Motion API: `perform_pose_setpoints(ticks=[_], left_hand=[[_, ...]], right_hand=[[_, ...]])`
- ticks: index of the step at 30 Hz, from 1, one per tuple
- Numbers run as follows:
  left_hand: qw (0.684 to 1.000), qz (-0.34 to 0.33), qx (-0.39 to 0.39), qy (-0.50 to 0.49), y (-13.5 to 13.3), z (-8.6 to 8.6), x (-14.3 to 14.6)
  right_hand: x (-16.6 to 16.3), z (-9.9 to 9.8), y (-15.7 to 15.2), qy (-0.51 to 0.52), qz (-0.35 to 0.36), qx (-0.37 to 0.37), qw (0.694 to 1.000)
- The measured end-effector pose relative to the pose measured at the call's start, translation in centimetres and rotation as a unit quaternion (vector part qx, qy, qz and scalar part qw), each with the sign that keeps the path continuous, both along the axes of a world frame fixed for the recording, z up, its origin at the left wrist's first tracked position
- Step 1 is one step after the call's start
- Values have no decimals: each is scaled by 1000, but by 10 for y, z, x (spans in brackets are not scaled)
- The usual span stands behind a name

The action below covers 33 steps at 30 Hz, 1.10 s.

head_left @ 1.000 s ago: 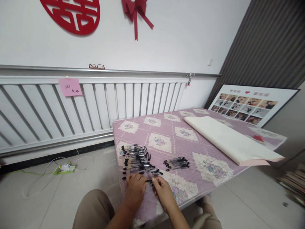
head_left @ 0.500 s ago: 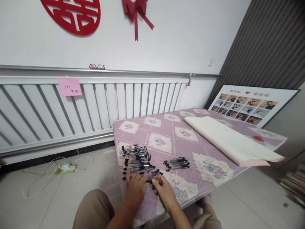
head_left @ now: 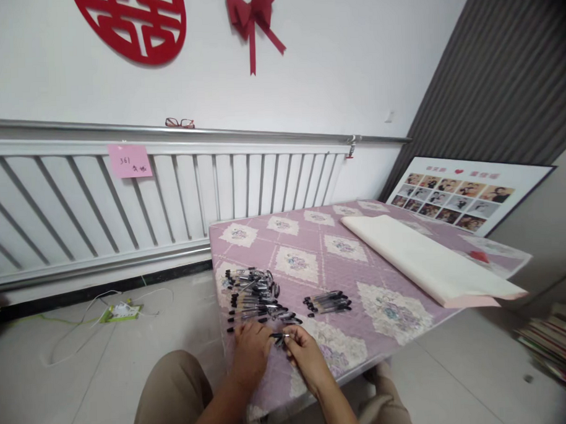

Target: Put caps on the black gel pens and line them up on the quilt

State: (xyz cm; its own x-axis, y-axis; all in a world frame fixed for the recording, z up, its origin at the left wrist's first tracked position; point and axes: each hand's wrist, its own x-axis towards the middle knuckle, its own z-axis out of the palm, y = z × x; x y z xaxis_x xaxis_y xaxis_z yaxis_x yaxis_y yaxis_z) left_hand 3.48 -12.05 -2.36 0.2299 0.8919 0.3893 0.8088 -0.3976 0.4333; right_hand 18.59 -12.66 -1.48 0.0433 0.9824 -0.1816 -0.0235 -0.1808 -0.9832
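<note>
Purple tablecloth (head_left: 312,236), near edge: left hand (head_left: 251,352) and right hand (head_left: 306,356) pinch one pen (head_left: 279,337) in closed fingertips, apparently working its cap, beside a loose pile (head_left: 253,293); joining such parts needs straight alignment.

A tabletop (head_left: 312,239) in mauve floral cloth bears a pen heap (head_left: 253,293), a smaller pen bundle (head_left: 329,302) and cream folded paper (head_left: 426,259).

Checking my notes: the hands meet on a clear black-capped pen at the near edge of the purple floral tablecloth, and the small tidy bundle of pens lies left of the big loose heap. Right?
Not quite: the head view shows the small tidy bundle of pens right of the big loose heap. The left hand and right hand do meet on the clear black-capped pen.
</note>
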Motion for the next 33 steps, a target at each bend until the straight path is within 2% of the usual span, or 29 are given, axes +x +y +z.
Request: perform_pose_setpoints(ticks=[9,15,19,23,28,33], left_hand=[[1000,12,4,-8,1,-2,0],[999,29,-8,-27,1,-3,0],[997,59,-15,-36,1,-1,0],[996,77,-21,-34,1,0,1],[995,92,-42,-4,0,3,2],[994,100,-50,10,0,6,3]], right_hand=[[-2,-16,4,-39,-28,11,999],[2,-17,5,83,-89,22,992],[3,-19,6,122,-135,31,983],[1,-20,7,117,-145,32,982],[-2,-16,5,72,-92,14,993],[-2,-19,4,19,-118,45,992]])
